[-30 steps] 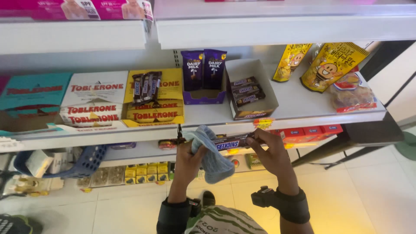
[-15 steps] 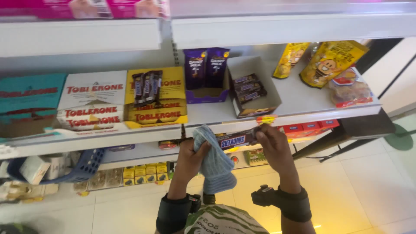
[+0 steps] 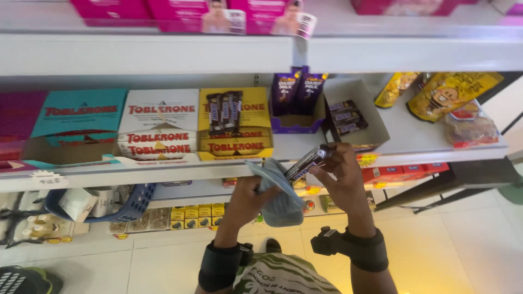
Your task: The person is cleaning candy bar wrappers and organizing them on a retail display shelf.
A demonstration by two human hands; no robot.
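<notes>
Right hand (image 3: 340, 174) has lifted chocolate bar (image 3: 306, 161) toward shelf (image 3: 414, 148); left hand (image 3: 246, 200) keeps cloth (image 3: 278, 193)

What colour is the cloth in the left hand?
Pale blue-grey cloth, bunched in the left hand; head view shows it.

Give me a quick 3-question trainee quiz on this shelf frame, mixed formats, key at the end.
1. True or false: the right hand holds a dark wrapped chocolate bar.
2. What does the left hand grip? A) a blue-grey cloth B) a yellow pouch C) a blue basket
3. Fill in: the grey open carton on the shelf holds more dark bars and stands to the ___ of the purple display box, as the head camera sees it.

Key: 1 true; 2 A, the blue-grey cloth; 3 right.
</notes>
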